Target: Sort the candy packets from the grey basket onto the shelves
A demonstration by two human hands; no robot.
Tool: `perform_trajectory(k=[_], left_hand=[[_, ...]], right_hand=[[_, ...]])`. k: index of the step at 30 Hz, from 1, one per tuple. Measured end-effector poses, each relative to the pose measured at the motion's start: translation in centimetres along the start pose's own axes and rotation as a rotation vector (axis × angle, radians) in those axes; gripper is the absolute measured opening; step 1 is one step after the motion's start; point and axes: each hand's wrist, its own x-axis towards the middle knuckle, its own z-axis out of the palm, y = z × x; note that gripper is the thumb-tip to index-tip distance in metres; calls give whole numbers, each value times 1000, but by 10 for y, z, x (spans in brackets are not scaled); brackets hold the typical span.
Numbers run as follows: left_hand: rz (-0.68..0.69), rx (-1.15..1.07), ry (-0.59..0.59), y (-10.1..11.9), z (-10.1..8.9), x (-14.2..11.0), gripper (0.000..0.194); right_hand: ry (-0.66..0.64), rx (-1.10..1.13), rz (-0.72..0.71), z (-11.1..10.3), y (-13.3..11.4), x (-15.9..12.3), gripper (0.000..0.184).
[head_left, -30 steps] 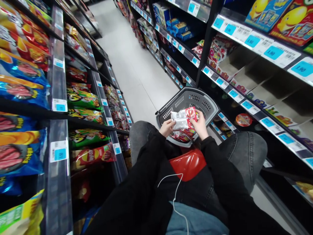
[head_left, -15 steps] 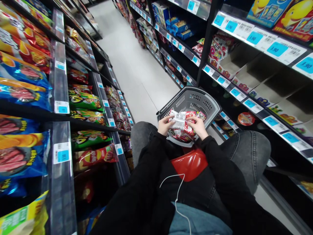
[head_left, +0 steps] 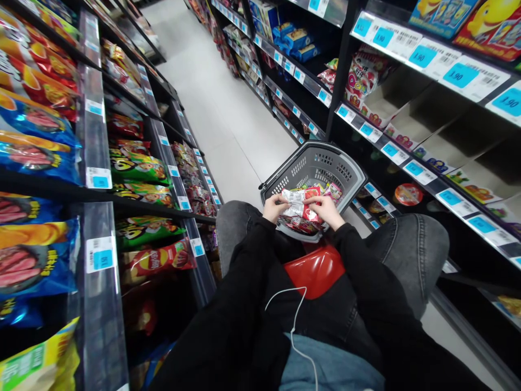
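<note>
Between my two hands is a small red-and-white snack packet (head_left: 300, 202), held over the grey shopping basket (head_left: 350, 168). My left hand (head_left: 275, 208) pinches the packet's left edge. At its right side, my right hand (head_left: 325, 210) grips it with thumb and fingers. More red packets (head_left: 302, 224) lie beneath it in the basket, and a pink packet (head_left: 334, 191) shows near the basket's right wall. The print on the held packet is too small to read.
On the left, shelves hold bags of chips (head_left: 35, 255). The right shelf (head_left: 407, 138) carries open cardboard boxes, price tags and candy bags (head_left: 364, 76). A red stool (head_left: 315, 271) is between my legs, and a white cable (head_left: 293, 326) hangs over my lap. The aisle floor (head_left: 220, 103) stretches ahead.
The packet in my hands has shifted and turned slightly, and my right hand has moved a little to the left. More of the colourful packets behind it show. The view has moved slightly.
</note>
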Motion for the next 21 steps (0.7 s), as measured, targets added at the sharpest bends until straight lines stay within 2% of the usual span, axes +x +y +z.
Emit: perform_trajectory(k=[2,7,13,16,21], left_hand=[[56,-13,1,0,0,2,21],[95,-32,-47,1,-3,3,10],[108,-49,-166,1,-3,1,11],[58,-119,-90,3,0,1,15],[-62,-258,55,5,-3,2,40]], right_hand=[[14,27,16,1,1,1,28],[105,123,61,3,-2,0,24],[253,41,67,7,-3,-2,25],[289,13,28,10,-3,-2,20],[323,-32,-110,12,-5,-3,18]])
